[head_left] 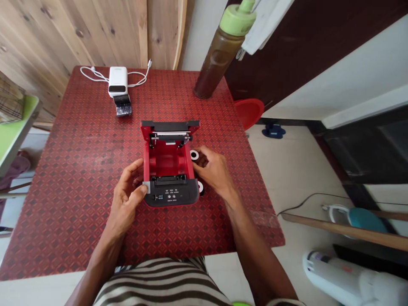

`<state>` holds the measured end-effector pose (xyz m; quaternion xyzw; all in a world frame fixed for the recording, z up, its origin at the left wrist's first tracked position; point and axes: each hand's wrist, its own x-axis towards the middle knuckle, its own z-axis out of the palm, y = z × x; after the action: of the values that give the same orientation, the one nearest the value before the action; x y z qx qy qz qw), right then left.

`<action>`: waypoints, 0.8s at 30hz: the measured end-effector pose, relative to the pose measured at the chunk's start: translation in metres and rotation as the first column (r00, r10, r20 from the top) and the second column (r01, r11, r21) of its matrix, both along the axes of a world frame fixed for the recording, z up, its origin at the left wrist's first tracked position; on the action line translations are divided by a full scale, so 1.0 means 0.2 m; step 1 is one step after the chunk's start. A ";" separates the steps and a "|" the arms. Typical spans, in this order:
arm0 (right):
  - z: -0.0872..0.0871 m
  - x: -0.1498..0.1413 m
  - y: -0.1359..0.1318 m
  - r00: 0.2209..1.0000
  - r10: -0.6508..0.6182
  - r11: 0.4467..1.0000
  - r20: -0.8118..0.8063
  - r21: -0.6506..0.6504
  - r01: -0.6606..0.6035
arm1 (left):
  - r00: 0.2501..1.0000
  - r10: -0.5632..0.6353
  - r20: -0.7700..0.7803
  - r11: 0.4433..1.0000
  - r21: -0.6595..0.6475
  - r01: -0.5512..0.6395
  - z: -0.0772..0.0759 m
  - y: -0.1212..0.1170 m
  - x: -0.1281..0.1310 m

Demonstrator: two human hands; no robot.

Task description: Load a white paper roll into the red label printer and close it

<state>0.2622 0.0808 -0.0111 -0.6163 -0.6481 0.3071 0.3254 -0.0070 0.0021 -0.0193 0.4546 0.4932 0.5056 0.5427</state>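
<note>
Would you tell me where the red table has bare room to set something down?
Bare cloth lies left of the left hand, and between the white device and bottle. Crowded: around the open printer, where the right hand touches a roll.

Both forearms were extended forward from the bottom of the view, converging toward the middle. The left hand [127,197] was held palm-inward with the fingers curled and the thumb pressed forward, its tip directed to the right. The right hand [212,170] was turned knuckles-up, its fingers bent and gathered toward the left, the wrist angled slightly outward.
</note>
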 end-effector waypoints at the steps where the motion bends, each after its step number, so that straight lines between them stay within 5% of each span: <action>1: 0.01 0.01 0.01 0.999 0.030 0.999 0.010 -0.014 -0.030 | 1.000 0.002 -0.006 1.000 -0.001 -0.002 0.00 0.00 0.00; 13: 0.07 0.11 -0.04 0.991 0.132 0.985 -0.025 -0.111 -0.134 | 0.999 -0.012 0.039 1.000 -0.017 0.013 0.01 -0.01 -0.01; 19: 0.10 0.21 -0.27 0.997 0.081 0.984 -0.013 -0.155 -0.082 | 1.000 -0.007 0.017 1.000 -0.018 0.007 0.02 0.00 0.00; 24: 0.04 0.12 -0.48 1.000 0.021 0.984 -0.024 -0.178 -0.025 | 1.000 -0.007 0.015 1.000 -0.022 0.008 0.01 0.00 0.00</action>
<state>0.2861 -0.0153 -0.0035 -0.6320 -0.6215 0.3741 0.2726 -0.0074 0.0018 -0.0169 0.4465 0.4929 0.5015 0.5533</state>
